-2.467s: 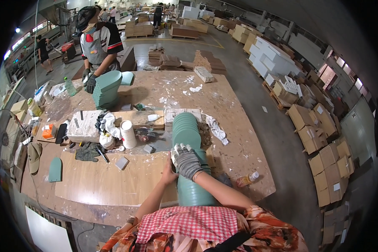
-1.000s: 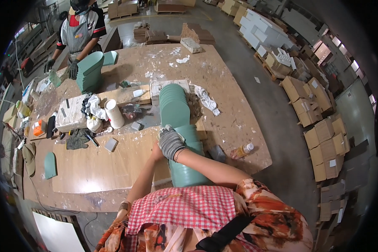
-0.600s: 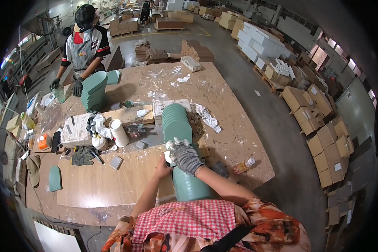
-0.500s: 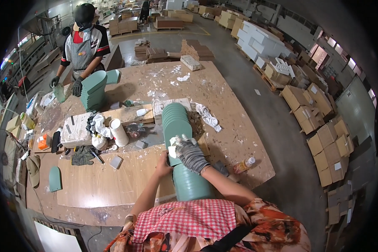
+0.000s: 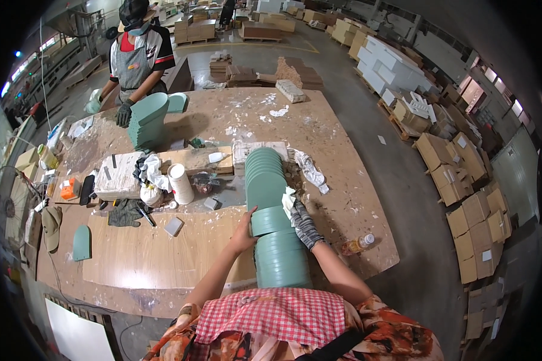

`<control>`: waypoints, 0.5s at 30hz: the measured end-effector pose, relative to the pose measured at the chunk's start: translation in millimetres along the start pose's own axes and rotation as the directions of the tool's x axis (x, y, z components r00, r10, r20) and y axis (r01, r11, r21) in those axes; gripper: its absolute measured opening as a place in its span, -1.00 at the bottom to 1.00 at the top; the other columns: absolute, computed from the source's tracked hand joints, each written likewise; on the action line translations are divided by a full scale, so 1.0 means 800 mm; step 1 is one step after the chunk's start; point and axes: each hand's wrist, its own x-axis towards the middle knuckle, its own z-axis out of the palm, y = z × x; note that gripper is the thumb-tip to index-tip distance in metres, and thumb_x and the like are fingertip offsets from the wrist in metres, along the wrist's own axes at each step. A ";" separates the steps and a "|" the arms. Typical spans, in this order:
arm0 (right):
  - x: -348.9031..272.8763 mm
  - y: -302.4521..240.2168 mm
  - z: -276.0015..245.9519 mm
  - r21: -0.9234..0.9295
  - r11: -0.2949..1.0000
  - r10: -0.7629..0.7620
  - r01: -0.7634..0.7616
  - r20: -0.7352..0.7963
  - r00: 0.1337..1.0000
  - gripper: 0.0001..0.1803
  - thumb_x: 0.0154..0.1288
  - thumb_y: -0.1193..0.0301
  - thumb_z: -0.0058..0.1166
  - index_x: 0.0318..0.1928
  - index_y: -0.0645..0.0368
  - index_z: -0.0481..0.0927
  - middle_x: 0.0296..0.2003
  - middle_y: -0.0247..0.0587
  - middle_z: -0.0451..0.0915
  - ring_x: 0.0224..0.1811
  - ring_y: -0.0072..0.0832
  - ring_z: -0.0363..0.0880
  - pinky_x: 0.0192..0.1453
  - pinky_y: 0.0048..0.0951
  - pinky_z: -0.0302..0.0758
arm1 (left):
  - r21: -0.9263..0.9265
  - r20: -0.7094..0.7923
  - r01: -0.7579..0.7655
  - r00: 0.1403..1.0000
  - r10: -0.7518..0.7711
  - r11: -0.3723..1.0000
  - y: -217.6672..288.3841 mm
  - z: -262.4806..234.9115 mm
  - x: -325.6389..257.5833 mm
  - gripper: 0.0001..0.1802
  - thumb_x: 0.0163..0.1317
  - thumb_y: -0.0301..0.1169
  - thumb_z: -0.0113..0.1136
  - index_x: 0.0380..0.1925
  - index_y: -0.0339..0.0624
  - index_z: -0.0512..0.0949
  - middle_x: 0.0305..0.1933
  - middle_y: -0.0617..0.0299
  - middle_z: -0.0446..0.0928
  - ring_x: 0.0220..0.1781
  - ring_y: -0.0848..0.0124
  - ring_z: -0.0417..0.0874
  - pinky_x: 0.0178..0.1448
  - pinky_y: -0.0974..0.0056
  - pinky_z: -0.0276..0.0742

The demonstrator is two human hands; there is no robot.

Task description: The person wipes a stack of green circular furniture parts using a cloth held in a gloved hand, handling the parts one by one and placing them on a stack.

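A long row of green round-ended boards (image 5: 266, 188) lies fanned and overlapping on the workbench, running toward me. My bare left hand (image 5: 242, 233) grips the left edge of a green board (image 5: 272, 220) in the middle of the row. On the opposite edge is my right hand (image 5: 306, 226), in a grey striped glove, with a crumpled white cloth (image 5: 289, 202) pinched against the board's side. The nearer boards (image 5: 282, 265) show their curved edges, stacked close to my checked apron. Part of each hand's grip is hidden behind the boards.
Beyond the row stand a white roll (image 5: 179, 183), a white bottle (image 5: 217, 157) and a rag (image 5: 311, 171). A drink bottle (image 5: 358, 243) is at right. Across the workbench (image 5: 367, 210), a co-worker (image 5: 140, 66) handles a green stack (image 5: 148, 120). A loose green board (image 5: 82, 242) lies left.
My right hand has moved with the cloth from the board's top face to its right edge. My left hand still holds the left side. The co-worker's hands have shifted slightly.
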 end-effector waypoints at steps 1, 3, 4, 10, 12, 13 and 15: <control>0.000 0.006 -0.007 0.002 1.000 0.000 0.000 -0.002 1.000 -0.56 0.46 0.25 -0.17 0.28 0.09 0.30 0.08 -0.33 0.41 0.05 -0.62 0.35 0.17 -0.59 0.30 | -0.005 0.010 -0.009 1.000 0.009 1.000 0.001 0.001 0.002 0.08 -0.26 -0.66 0.36 0.34 -0.16 0.04 0.33 -0.09 0.16 0.40 0.04 0.15 0.45 0.15 0.10; 0.002 0.002 -0.003 0.122 0.992 0.017 -0.022 0.043 0.999 -0.54 0.46 0.25 -0.16 0.28 0.10 0.29 0.09 -0.32 0.41 0.05 -0.63 0.34 0.18 -0.59 0.29 | -0.013 0.006 -0.008 1.000 0.008 1.000 0.003 -0.003 0.001 0.10 -0.27 -0.65 0.37 0.35 -0.17 0.01 0.34 -0.09 0.15 0.41 0.05 0.14 0.45 0.15 0.08; 0.002 0.000 0.000 0.122 0.992 0.020 -0.026 0.049 0.999 -0.54 0.46 0.25 -0.16 0.28 0.10 0.29 0.09 -0.32 0.41 0.05 -0.63 0.34 0.18 -0.59 0.29 | 0.038 0.015 0.006 1.000 -0.006 0.999 0.004 -0.004 0.000 0.11 -0.27 -0.65 0.36 0.36 -0.19 -0.02 0.34 -0.10 0.15 0.41 0.04 0.14 0.46 0.14 0.07; -0.010 0.014 -0.010 -0.415 0.902 -0.144 0.117 -0.034 0.989 -0.52 0.46 0.22 -0.21 0.28 0.16 0.28 0.15 -0.15 0.41 0.15 -0.43 0.37 0.25 -0.45 0.27 | 0.118 0.005 -0.023 1.000 0.022 0.993 0.002 0.001 0.000 0.22 -0.26 -0.65 0.35 0.40 -0.18 -0.19 0.33 -0.13 0.15 0.39 -0.04 0.14 0.45 0.09 0.04; -0.014 0.008 -0.007 -0.530 0.846 -0.105 0.058 -0.059 0.993 -0.52 0.46 0.21 -0.23 0.28 0.17 0.27 0.18 -0.08 0.39 0.19 -0.35 0.36 0.27 -0.41 0.24 | 0.110 -0.005 -0.034 0.999 0.034 0.993 -0.001 0.000 -0.001 0.23 -0.27 -0.65 0.37 0.40 -0.18 -0.21 0.32 -0.14 0.16 0.37 -0.05 0.16 0.44 0.08 0.06; -0.015 0.005 -0.005 -0.530 0.846 -0.106 0.061 -0.054 0.993 -0.52 0.46 0.21 -0.23 0.28 0.17 0.27 0.18 -0.08 0.39 0.19 -0.35 0.36 0.27 -0.41 0.24 | 0.118 -0.017 -0.068 0.997 0.070 0.991 -0.002 -0.001 -0.002 0.24 -0.27 -0.64 0.38 0.41 -0.17 -0.21 0.31 -0.12 0.17 0.35 -0.05 0.18 0.43 0.08 0.08; -0.018 -0.005 -0.003 -0.478 0.878 -0.033 0.003 -0.053 0.998 -0.52 0.46 0.22 -0.24 0.28 0.17 0.27 0.19 -0.09 0.38 0.20 -0.37 0.34 0.29 -0.42 0.23 | 0.124 -0.026 -0.106 0.994 0.110 0.987 0.003 -0.003 -0.001 0.25 -0.26 -0.62 0.40 0.41 -0.16 -0.22 0.30 -0.11 0.18 0.34 -0.04 0.19 0.42 0.08 0.09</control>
